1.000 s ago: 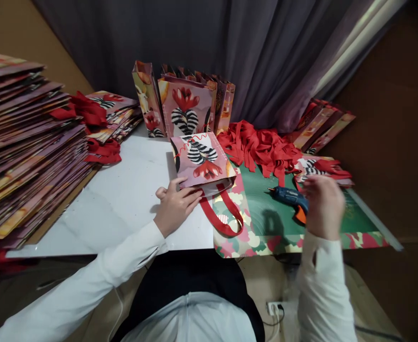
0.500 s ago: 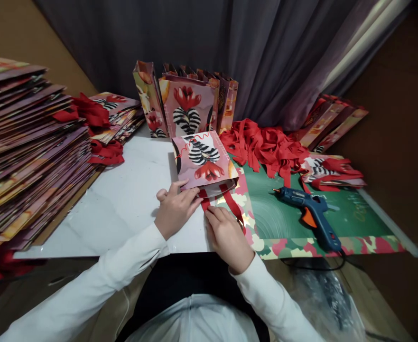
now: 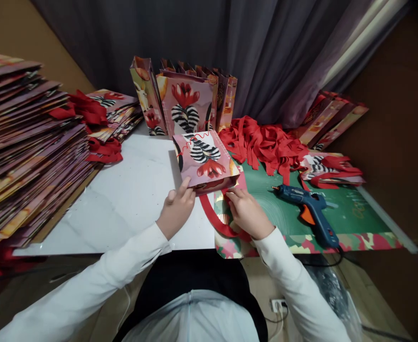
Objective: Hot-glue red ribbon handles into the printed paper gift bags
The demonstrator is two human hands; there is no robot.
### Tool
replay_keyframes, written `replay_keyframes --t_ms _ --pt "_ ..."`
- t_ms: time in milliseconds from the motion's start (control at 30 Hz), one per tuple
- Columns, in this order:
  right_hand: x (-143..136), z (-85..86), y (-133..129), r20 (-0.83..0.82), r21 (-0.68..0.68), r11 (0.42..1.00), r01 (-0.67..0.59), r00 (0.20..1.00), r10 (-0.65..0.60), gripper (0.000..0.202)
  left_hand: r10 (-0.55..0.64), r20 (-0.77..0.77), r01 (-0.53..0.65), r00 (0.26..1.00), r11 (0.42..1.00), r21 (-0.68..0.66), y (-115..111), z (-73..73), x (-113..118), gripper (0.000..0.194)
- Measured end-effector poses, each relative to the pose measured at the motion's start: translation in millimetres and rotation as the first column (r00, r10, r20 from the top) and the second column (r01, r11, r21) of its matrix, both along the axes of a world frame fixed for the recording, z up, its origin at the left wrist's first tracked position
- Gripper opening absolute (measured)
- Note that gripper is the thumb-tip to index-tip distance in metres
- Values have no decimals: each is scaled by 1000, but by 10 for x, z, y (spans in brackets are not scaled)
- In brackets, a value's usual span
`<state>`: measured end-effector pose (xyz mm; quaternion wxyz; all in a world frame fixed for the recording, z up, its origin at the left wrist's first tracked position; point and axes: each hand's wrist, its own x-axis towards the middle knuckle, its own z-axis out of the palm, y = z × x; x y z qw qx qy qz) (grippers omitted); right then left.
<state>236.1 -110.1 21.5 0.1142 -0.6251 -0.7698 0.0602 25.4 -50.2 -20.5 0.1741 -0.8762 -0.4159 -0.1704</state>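
The left hand [image 3: 176, 213] is at the near left corner of the pink paper gift bag [image 3: 209, 159] with its zebra-stripe and red-flower print. The bag lies on its side right beyond the fingers, its mouth facing the person, on the white marbled bench [image 3: 123, 213]. One left finger reaches over the panel's edge and the others curl in by the mouth; whether they pinch the paper is hidden. The right hand [image 3: 249, 213] has its fingertips drawn together, pinching the red fabric ribbon handle [image 3: 212, 216] close to the mouth, and the loop hangs out between the two hands, nearer the person than the fingertips.

To do this well, I judge, the left hand should steady the corner lightly, as a hard press could crease the thin wall. The right fingers do best holding the ribbon flat near its end, lining it up with the other leg so that the loop does not twist, and pulling gently rather than tugging. Smooth pressure on the inner face would suit it better than pushing from above.

The blue and orange glue gun [image 3: 313, 209] lies to the right of the right fingers, its nozzle pointing towards them; it may be hot, so the wrist is best kept clear of the tip.
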Motion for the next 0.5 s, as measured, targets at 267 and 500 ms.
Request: replay_keyframes --t_ms 267,500 --pt "-23 -85 33 29 -34 999 -20 999 21 39 -86 -12 85 996 992 -92 -472 50 91 52" --pt "25 -147 275 12 -23 991 -134 991 135 54 -45 21 49 999 960 -276 -318 -6 433 47"
